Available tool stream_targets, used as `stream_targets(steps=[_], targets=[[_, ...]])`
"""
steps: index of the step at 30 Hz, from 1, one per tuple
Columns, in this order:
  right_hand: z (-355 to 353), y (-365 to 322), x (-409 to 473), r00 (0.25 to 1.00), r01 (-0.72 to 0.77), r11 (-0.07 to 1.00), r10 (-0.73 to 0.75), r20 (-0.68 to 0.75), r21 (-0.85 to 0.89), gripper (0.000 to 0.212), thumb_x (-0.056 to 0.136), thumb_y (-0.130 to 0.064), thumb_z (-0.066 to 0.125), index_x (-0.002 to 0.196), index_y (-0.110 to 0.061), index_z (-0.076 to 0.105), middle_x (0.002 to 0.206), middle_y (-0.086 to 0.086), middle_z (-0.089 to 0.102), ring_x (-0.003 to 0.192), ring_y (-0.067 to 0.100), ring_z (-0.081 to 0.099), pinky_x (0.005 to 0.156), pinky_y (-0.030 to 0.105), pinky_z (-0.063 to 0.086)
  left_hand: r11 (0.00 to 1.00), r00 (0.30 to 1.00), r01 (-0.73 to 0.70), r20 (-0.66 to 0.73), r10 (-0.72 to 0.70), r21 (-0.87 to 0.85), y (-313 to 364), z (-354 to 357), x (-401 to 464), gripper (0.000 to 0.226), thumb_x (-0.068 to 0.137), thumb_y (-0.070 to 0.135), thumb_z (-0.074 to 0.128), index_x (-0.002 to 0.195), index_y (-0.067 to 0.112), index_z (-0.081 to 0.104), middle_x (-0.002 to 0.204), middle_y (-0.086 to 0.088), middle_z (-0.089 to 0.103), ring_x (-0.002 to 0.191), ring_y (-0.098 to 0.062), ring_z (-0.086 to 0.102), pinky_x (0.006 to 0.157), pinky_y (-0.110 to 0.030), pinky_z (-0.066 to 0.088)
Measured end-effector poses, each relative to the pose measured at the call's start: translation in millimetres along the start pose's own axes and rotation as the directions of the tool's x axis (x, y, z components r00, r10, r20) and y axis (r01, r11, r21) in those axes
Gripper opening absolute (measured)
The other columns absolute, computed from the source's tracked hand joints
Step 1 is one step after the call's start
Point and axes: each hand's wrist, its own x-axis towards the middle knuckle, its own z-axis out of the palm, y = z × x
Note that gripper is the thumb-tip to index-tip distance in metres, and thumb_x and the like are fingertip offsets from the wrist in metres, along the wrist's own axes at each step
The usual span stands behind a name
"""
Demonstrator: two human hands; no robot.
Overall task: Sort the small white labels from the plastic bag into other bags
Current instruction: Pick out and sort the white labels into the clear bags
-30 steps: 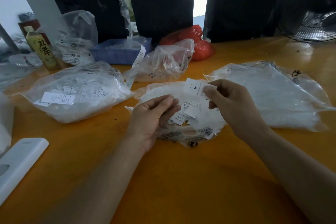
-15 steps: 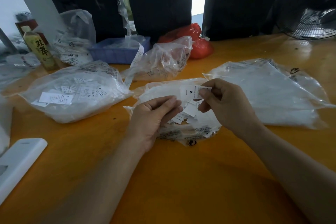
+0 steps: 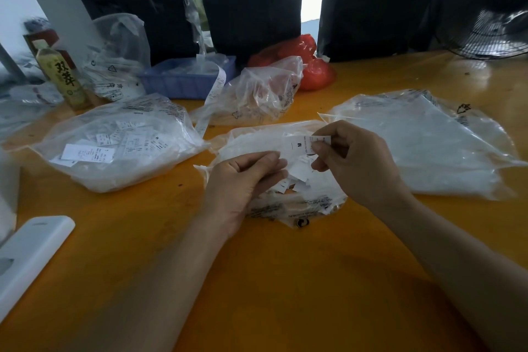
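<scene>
Right hand raised over the middle plastic bag, thumb and forefinger forming a pinching grip on a small white label printed with the letter M; the remaining fingers are curled beneath. Left hand resting on the near left part of the same bag, fingers bent loosely toward the palm; whether this grip holds any label cannot be told. Loose labels lie heaped in the bag between the two hands, some spilling toward its printed near edge.

To the left, well apart from the hands, a fuller clear bag contains many white labels. To the right, a wide flat bag lies on the orange worktop, its contents a pale mass that cannot be resolved. Behind the middle bag stands a crumpled, largely transparent bag, with a printed paper strip hanging beside it from a blue tray. Further back: a red bag, a bottle with a yellow label at far left, another clear bag beside it, and a fan at far right. A white flat device lies at the near left edge.
</scene>
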Motion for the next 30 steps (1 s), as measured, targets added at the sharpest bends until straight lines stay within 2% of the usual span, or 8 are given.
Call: stream_targets(steps=[3,6,11,18,21,25,27,30], targets=[[-0.1,-0.5,-0.2,1.0,-0.001,1.0,0.001,0.005,-0.02,0.008,0.099,-0.019,0.066,0.102,-0.026,0.067,0.073,-0.014,0.074,0.068,-0.003,0.07,0.065,0.021,0.056,1.0,1.0,-0.002,-0.014,0.002,-0.002,0.1,-1.2,0.6,0.019,0.086,0.016,0.081,0.101,0.005,0.083,0.105,-0.02,0.08,0.1,-0.031,0.079,0.08,-0.024,0.063],[-1.0,-1.7,-0.1,1.0,0.006,1.0,-0.006,-0.008,-0.018,0.009,0.099,-0.02,0.065,0.101,-0.029,0.066,0.073,-0.015,0.073,0.068,-0.004,0.07,0.058,0.01,0.05,1.0,1.0,0.001,-0.014,-0.001,0.0,0.1,-1.3,0.6,0.022,0.084,0.017,0.081,0.101,0.004,0.083,0.106,-0.02,0.08,0.101,-0.031,0.079,0.08,-0.024,0.063],[-2.2,-0.9,0.6,1.0,0.003,1.0,-0.004,-0.02,-0.012,0.012,0.1,-0.02,0.065,0.099,-0.032,0.065,0.072,-0.014,0.073,0.069,-0.003,0.07,0.057,0.012,0.052,1.0,1.0,0.003,0.011,-0.004,0.018,-0.2,0.0,0.4,0.022,0.08,0.02,0.082,0.097,0.007,0.084,0.105,-0.019,0.08,0.099,-0.029,0.079,0.079,-0.024,0.063],[2.2,2.1,0.2,0.997,-0.002,0.998,0.007,0.079,-0.067,0.018,0.099,-0.016,0.065,0.095,-0.034,0.064,0.073,-0.015,0.072,0.068,-0.007,0.069,0.06,0.002,0.046,0.999,1.0,-0.028,-0.007,0.028,0.039,-1.9,-1.0,1.4,0.028,0.074,0.025,0.083,0.097,0.01,0.085,0.102,-0.019,0.08,0.098,-0.03,0.079,0.079,-0.024,0.063],[3.4,0.7,-1.0,0.995,0.006,0.998,0.0,0.096,-0.07,0.015,0.099,-0.017,0.066,0.097,-0.032,0.064,0.075,-0.016,0.072,0.067,-0.008,0.068,0.059,0.004,0.046,0.996,0.998,-0.051,-0.018,0.053,0.066,-2.9,-2.0,2.7,0.023,0.077,0.024,0.082,0.097,0.012,0.085,0.101,-0.018,0.081,0.097,-0.03,0.08,0.079,-0.024,0.063],[-0.9,-1.6,0.6,1.0,-0.008,0.999,0.007,-0.014,-0.04,0.007,0.1,-0.021,0.065,0.1,-0.027,0.067,0.071,-0.015,0.072,0.068,-0.007,0.069,0.057,0.01,0.05,0.994,0.999,-0.053,0.019,0.051,0.096,-3.9,-3.9,3.0,0.013,0.089,0.014,0.079,0.1,0.01,0.084,0.104,-0.018,0.08,0.1,-0.03,0.079,0.081,-0.026,0.063],[-4.2,-2.6,1.7,0.998,-0.002,1.0,0.002,-0.063,-0.009,0.006,0.1,-0.021,0.064,0.102,-0.025,0.068,0.071,-0.015,0.072,0.067,-0.007,0.069,0.058,0.011,0.051,0.994,0.998,-0.053,0.032,0.05,0.092,-2.9,-3.6,2.4,0.019,0.084,0.019,0.081,0.101,0.009,0.084,0.105,-0.018,0.08,0.101,-0.03,0.079,0.082,-0.026,0.063],[-5.4,-2.5,1.5,0.999,-0.009,1.0,0.01,-0.052,0.02,0.006,0.101,-0.02,0.064,0.102,-0.025,0.067,0.072,-0.016,0.072,0.067,-0.007,0.069,0.057,0.011,0.05,0.994,0.998,-0.053,0.033,0.051,0.09,-3.0,-1.9,2.6,0.026,0.077,0.024,0.083,0.099,0.01,0.084,0.105,-0.018,0.08,0.1,-0.029,0.079,0.082,-0.025,0.062]])
